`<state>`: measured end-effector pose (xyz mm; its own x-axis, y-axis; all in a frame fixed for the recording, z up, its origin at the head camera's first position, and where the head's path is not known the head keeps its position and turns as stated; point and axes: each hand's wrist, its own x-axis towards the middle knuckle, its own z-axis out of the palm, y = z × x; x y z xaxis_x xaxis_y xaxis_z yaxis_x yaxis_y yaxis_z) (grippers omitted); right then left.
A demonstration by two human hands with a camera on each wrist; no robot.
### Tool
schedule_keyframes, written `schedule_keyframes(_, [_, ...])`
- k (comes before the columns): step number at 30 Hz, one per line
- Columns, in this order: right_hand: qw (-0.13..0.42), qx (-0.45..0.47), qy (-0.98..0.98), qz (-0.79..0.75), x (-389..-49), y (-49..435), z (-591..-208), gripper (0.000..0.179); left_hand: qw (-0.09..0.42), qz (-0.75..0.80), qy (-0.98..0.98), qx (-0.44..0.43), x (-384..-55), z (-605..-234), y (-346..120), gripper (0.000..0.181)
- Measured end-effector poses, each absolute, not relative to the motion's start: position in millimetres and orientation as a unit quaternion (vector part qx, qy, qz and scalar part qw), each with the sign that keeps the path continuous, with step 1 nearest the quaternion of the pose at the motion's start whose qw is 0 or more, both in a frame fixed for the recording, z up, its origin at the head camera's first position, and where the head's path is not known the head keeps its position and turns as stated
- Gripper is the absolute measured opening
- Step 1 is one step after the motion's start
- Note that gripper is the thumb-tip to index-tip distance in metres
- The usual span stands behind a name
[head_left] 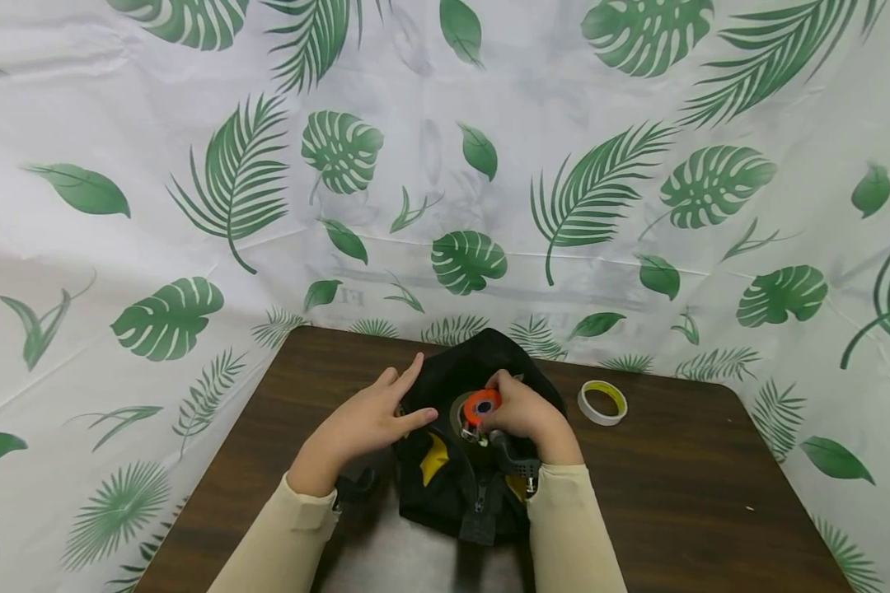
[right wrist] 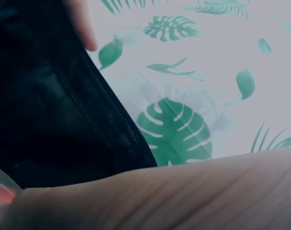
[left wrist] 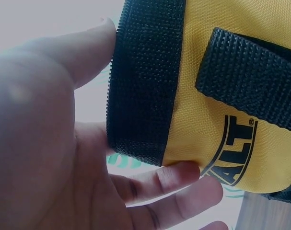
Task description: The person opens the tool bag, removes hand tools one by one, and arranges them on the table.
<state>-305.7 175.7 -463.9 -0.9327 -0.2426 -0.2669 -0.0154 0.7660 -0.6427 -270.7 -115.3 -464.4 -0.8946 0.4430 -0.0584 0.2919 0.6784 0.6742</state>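
A black and yellow zippered tool bag [head_left: 433,502] stands on the table with its top unzipped. My left hand [head_left: 367,420] is at the bag's left rim, thumb and fingers spread and fairly straight. In the left wrist view its thumb [left wrist: 90,48] meets the black zipper edge [left wrist: 143,81], while other fingers lie near the yellow side [left wrist: 274,158]. Over the bag's mouth, my right hand [head_left: 522,412] pinches a small round orange roll [head_left: 477,401] with a dark centre. A greyish ring [head_left: 456,414] shows behind that roll. Small shiny metal bits [head_left: 469,435] sit just below it.
A white tape roll with a yellow inner core [head_left: 601,418] lies on the dark wooden table [head_left: 682,494], right of the bag. A leaf-printed white sheet [head_left: 415,165] hangs behind the table and along both sides. A tiny pale scrap [head_left: 749,508] lies at the right.
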Motion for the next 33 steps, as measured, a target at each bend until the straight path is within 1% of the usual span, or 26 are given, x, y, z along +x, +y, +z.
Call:
schedule_keyframes(7, [0.122, -0.1, 0.936, -0.315, -306, 179, -463, 0.069, 0.108, 0.337, 0.913, 0.201, -272, -464, -113, 0.098])
schedule_keyframes(15, [0.012, -0.124, 0.936, -0.329, -281, 187, -439, 0.074, 0.106, 0.336, 0.913, 0.205, -272, -463, -113, 0.098])
schedule_keyframes(20, [-0.022, -0.137, 0.927, -0.348, -270, 197, -430, 0.075, 0.107, 0.338, 0.912, 0.205, -272, -462, -114, 0.097])
schedule_keyframes(25, [-0.037, -0.12, 0.92, -0.371, -265, 209, -428, 0.072, 0.104, 0.337, 0.912, 0.208, -273, -462, -116, 0.098])
schedule_keyframes(29, [-0.066, -0.109, 0.902, -0.412, -261, 220, -429, 0.066, 0.106, 0.338, 0.912, 0.208, -272, -462, -117, 0.098])
schedule_keyframes(31, [-0.091, -0.114, 0.889, -0.434, -257, 226, -429, 0.06, 0.109, 0.34, 0.91, 0.209, -272, -463, -117, 0.098])
schedule_keyframes(33, [-0.134, -0.12, 0.881, -0.437, -254, 232, -428, 0.052, 0.111, 0.341, 0.909, 0.211, -272, -464, -118, 0.098])
